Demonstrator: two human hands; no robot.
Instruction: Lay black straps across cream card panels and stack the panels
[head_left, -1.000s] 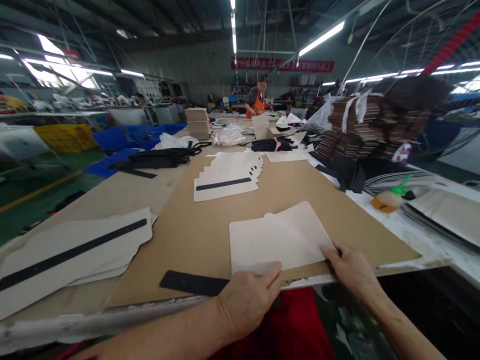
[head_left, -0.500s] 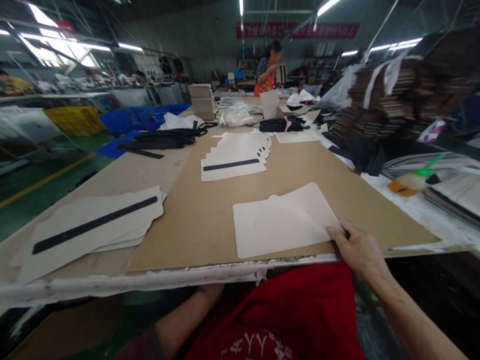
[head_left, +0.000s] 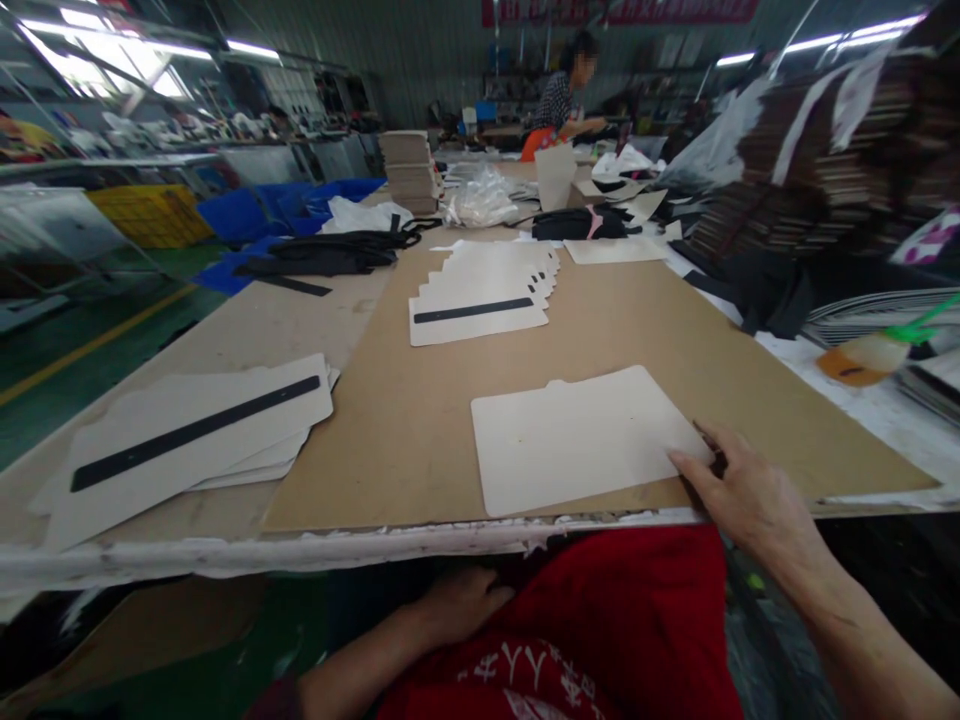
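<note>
My right hand [head_left: 739,478] pinches the right corner of a pale cardboard panel [head_left: 577,440], thumb on top and fingers at the edge. The panel lies nearly flat near the table's front edge, with a small tab on its far side and two small marks on its face. Below the table edge, my left hand [head_left: 466,603] is curled against the red apron [head_left: 600,610] at my lap; what its fingers hold, if anything, is hidden. To the left lies a stack of pale panels [head_left: 180,470], the top one bearing a black strip [head_left: 199,433].
Farther back is a fanned row of strip-bearing panels [head_left: 480,325]. Black straps [head_left: 315,252] lie at the back left, and a plastic bag of orange drink [head_left: 862,358] at the right. Tall bundles [head_left: 810,160] rise behind it. A co-worker [head_left: 566,100] stands across the table.
My left hand has come out from under the table edge toward the apron. My right hand still holds the panel, which sits almost the same. The camera has tilted down slightly.
</note>
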